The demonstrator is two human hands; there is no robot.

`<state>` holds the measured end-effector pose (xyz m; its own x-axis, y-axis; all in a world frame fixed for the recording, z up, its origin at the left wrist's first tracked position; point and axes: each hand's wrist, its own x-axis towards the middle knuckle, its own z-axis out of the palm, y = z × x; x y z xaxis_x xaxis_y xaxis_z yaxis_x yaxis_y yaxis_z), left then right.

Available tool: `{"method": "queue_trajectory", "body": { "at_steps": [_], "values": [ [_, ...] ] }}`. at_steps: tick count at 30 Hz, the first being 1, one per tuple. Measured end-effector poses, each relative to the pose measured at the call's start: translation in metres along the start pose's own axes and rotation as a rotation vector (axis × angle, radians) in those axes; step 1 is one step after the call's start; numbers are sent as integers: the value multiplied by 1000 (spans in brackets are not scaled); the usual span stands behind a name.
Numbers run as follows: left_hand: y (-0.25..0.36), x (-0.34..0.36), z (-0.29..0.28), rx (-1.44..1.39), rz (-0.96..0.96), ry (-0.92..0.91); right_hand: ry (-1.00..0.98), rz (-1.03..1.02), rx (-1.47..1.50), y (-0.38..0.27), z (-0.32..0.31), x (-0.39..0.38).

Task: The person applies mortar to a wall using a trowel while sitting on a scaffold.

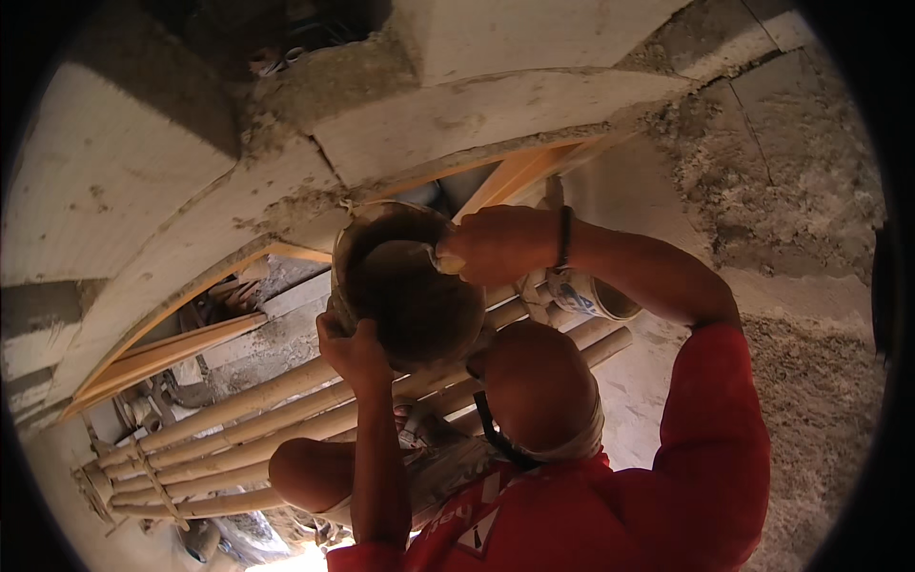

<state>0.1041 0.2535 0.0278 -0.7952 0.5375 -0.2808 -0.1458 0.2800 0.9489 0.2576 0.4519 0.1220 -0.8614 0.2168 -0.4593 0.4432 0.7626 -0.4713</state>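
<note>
Holding a bucket (339, 272) up before them, a co-worker in a red shirt (610, 515) fills the lower middle of the view, seen from above and behind. The bucket is tipped so that its round mouth shows, with a dark, dull inside and a paler patch near the top. The co-worker's left hand (355, 355) is at its lower left edge, fingers bent against the side. The co-worker's right hand (486, 246) is curled at the right rim, a dark band (565, 236) on its wrist; perhaps it grips a small pale tool there, but the light is too dim to tell. The wearer's own hands are out of view, so I cannot tell how their fingers stand.

Below the bucket, bamboo poles (229, 407) run side by side, tied across near their left end. The co-worker's bare knee (310, 477) shows over them. A pale pail (591, 294) with blue marks lies just right of the co-worker's head (534, 386). Above, pale blocks (496, 110) curve in an arch, edged below with timber (515, 181). At right is a rough, crusted wall (782, 191).
</note>
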Motion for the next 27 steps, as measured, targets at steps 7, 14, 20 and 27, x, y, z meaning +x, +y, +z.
{"method": "queue_trajectory", "body": {
  "at_steps": [7,14,20,27],
  "values": [
    [-18,-16,60,-1,25,-120,233,376,407,50,24,-172],
    [-39,-31,85,-53,-54,-269,935,883,846,59,97,-278],
    [-42,-38,99,-17,-94,-360,1236,932,907,98,166,-267],
    [-34,-42,115,31,-98,-397,1376,1033,988,62,258,-240]
  ]
}}
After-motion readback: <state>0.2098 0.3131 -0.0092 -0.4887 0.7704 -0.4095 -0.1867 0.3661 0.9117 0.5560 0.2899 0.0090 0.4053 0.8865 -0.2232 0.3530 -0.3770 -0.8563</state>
